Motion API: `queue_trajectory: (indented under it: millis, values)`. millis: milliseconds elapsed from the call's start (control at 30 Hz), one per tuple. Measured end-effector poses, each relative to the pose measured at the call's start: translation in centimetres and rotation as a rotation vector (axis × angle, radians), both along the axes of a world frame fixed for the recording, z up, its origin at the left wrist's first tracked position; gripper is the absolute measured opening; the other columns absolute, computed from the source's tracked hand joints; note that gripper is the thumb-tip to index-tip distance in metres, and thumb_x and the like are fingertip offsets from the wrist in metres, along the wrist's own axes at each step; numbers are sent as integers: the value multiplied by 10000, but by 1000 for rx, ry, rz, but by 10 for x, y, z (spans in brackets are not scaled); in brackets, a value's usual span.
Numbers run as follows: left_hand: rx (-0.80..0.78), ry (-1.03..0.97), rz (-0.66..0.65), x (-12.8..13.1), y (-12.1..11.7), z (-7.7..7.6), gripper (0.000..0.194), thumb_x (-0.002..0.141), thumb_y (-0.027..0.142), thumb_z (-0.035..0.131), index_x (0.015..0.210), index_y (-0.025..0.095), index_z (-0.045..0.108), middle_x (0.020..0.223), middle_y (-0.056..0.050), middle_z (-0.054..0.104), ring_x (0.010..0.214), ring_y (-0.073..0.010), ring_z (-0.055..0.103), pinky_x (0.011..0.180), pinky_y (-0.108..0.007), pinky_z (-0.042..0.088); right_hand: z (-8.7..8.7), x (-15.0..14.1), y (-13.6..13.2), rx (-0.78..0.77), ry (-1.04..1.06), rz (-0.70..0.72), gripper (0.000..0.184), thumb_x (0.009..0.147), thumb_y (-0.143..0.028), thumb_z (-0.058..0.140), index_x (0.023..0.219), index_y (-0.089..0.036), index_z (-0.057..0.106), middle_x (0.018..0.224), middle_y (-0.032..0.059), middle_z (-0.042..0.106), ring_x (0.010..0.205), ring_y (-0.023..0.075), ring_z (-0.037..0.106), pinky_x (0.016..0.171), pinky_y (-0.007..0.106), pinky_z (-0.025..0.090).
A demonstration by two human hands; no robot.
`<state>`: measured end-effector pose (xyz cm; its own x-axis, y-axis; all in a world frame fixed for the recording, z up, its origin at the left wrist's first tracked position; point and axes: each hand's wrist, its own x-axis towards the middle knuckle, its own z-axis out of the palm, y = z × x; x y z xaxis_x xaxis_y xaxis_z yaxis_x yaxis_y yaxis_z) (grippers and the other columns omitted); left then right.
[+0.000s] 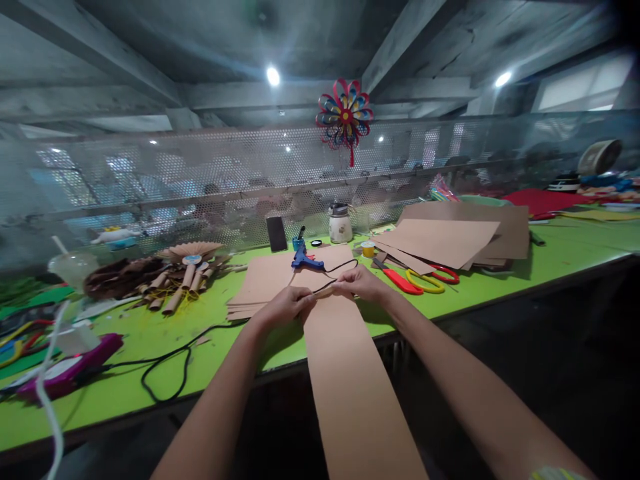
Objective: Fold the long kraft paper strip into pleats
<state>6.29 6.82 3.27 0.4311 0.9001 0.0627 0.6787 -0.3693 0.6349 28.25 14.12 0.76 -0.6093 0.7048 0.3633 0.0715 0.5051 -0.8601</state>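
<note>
A long strip of brown kraft paper (350,380) runs from the table's edge down toward me. Its far end is folded or rolled into a narrow band. My left hand (290,303) pinches the left corner of that band, fingers closed. At the right corner, my right hand (363,283) grips the same band between thumb and fingers. Just beyond my hands, a blue glue gun (306,259) lies on a stack of brown paper sheets (265,283). Its black cord passes close to my fingers.
On the right lie red-handled and yellow-handled scissors (425,281) beside large brown sheets (450,237). Paper rolls and a pleated fan (193,253) sit left, near a purple power strip (75,367). A phone (277,233) and a white bottle (341,225) stand at the back.
</note>
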Motion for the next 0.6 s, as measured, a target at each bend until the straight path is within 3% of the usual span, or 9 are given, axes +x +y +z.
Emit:
queue_trajectory:
  millis: [167, 367, 467, 600]
  values:
    - [-54, -35, -14, 0, 0, 2, 369, 877, 442, 416, 635, 174, 491, 516, 2, 541, 470, -109, 458, 501, -225, 350, 2, 4, 2, 56, -9, 91, 424, 787, -477, 568, 556, -124, 526, 481, -40, 423, 464, 59, 338, 463, 206, 239]
    - [-48, -74, -55, -6, 6, -2, 352, 861, 444, 456, 663, 162, 523, 534, 7, 540, 482, -104, 476, 511, -220, 365, 4, 10, 1, 2, -41, 132, 426, 816, -473, 544, 556, -145, 460, 469, -70, 342, 435, 47, 270, 443, 202, 205]
    - [-66, -88, -28, -7, 7, -4, 353, 835, 437, 486, 622, 158, 515, 526, 6, 541, 483, -105, 476, 502, -219, 356, 3, 5, -1, 46, -84, 95, 416, 818, -472, 541, 595, -121, 558, 500, -44, 432, 467, 58, 339, 465, 201, 255]
    - [-80, -117, 0, -3, 7, -6, 342, 802, 427, 523, 611, 144, 544, 502, 9, 539, 468, -99, 451, 485, -216, 332, 1, -7, -10, 83, -99, 8, 391, 733, -459, 645, 823, -84, 711, 698, 51, 642, 609, 112, 512, 540, 218, 367]
